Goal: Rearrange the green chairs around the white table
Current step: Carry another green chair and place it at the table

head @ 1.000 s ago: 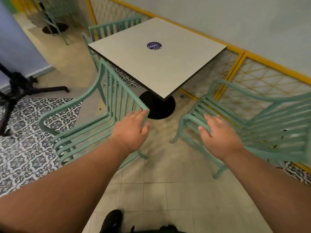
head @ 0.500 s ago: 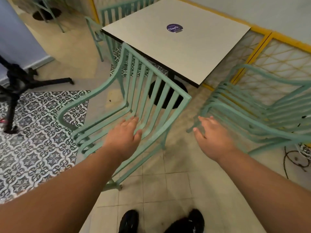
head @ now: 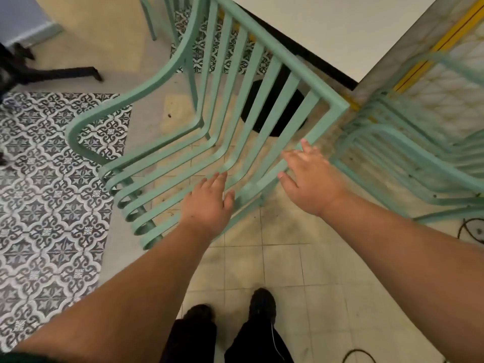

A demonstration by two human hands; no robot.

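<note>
The white table (head: 327, 27) runs off the top edge, so only one corner shows. Its black base (head: 289, 119) is half hidden behind the slats of the near green chair (head: 288, 58), whose back is cut by that same edge. The right green chair (head: 408, 158) is smeared with blur and clipped at the right edge. Of a third chair (head: 150, 19) only legs show (top left). Whether the left hand (head: 207, 203) or the blurred right hand (head: 311, 179) touches the near chair cannot be told. A black tripod (head: 52, 72) is cut off at the left.

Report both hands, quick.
Left hand: open, fingers straight over the near green chair, gripping nothing.
Right hand: open, fingers spread by its frame, gripping nothing.
</note>
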